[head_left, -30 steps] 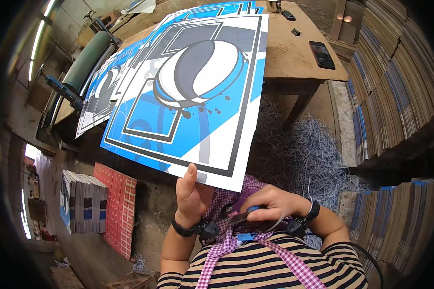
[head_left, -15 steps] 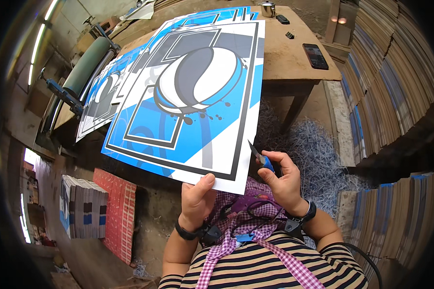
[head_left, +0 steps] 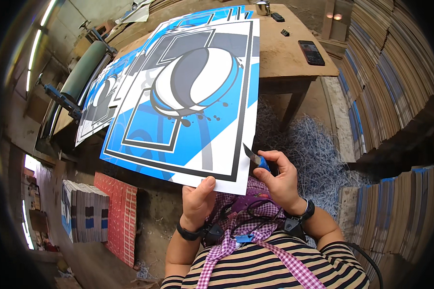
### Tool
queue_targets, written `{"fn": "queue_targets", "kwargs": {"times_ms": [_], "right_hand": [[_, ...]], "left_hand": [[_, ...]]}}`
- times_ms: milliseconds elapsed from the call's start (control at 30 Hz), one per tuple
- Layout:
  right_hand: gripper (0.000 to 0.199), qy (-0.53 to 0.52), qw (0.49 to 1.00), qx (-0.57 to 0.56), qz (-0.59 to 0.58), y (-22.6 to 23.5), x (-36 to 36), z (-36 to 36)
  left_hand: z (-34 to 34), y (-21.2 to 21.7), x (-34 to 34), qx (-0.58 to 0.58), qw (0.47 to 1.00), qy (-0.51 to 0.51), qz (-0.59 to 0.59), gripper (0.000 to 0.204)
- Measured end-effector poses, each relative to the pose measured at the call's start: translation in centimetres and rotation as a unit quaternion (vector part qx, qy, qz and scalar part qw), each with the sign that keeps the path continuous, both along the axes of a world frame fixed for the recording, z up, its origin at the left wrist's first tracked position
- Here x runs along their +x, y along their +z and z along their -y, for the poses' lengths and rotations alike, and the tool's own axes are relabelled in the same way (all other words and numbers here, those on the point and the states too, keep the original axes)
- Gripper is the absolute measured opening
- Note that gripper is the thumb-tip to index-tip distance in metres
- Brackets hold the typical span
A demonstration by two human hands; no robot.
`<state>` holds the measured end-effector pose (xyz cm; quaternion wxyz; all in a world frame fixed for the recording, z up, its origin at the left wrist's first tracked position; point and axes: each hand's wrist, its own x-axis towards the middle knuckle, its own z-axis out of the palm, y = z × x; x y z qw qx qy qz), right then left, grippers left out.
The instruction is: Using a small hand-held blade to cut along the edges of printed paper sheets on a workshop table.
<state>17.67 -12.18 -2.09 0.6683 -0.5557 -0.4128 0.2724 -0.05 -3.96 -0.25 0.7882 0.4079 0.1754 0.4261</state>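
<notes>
A large printed sheet [head_left: 178,139] with a grey-and-white ball on blue and white lies tilted before me, its far part over other sheets. My left hand [head_left: 197,201] grips its near edge, thumb on top and fingers hidden beneath. In my right hand [head_left: 282,180] is a small knife [head_left: 263,163] with a blue handle, pinched between thumb and fingers. The dark pointed blade overlaps the white margin at the sheet's right edge; whether it cuts into it I cannot tell. More printed sheets [head_left: 97,103] are fanned out beneath and to the left.
A wooden table [head_left: 275,67] carries a phone [head_left: 311,53], a black clip [head_left: 285,32] and a metal cup [head_left: 263,7]. A roller machine [head_left: 84,70] stands left. Paper shreds [head_left: 308,154] heap on the floor. Stacked boards [head_left: 386,86] line the right; a bundle [head_left: 89,212] sits lower left.
The knife in my right hand has moved slightly left, so its blade tip now overlaps the sheet's right margin. My left hand keeps its grip; the view has shifted a little.
</notes>
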Motion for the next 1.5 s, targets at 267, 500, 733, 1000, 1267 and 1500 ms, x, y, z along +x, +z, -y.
{"fn": "queue_targets", "kwargs": {"times_ms": [267, 500, 733, 1000, 1267, 1500], "right_hand": [[0.034, -0.047, 0.998, 0.018, 0.027, 0.1, 1.0, -2.2], [0.028, -0.099, 0.992, 0.063, -0.044, -0.2, 3.4, -5.8], [0.027, -0.207, 0.965, 0.138, -0.085, -3.5, 9.8, -11.2], [0.030, -0.326, 0.934, 0.138, -0.041, -4.7, 19.3, -14.6], [0.023, -0.262, 0.944, 0.012, -0.200, -5.2, 25.4, -13.5], [0.037, 0.068, 0.925, 0.118, -0.355, 1.5, 20.6, -9.3]], "left_hand": [[0.7, 0.1, -1.7, -0.004, 0.999, -0.014, -0.035, 0.048], [1.6, 0.5, -5.4, -0.009, 0.994, -0.012, -0.104, 0.063], [2.7, 1.6, -9.3, -0.046, 0.991, -0.038, -0.122, 0.067], [2.9, 1.6, -13.9, -0.062, 0.983, -0.036, -0.166, 0.075], [2.1, 2.8, -15.2, -0.050, 0.987, 0.059, -0.139, 0.079], [-7.1, 2.6, -20.5, -0.068, 0.994, -0.087, 0.019, 0.066]]}}
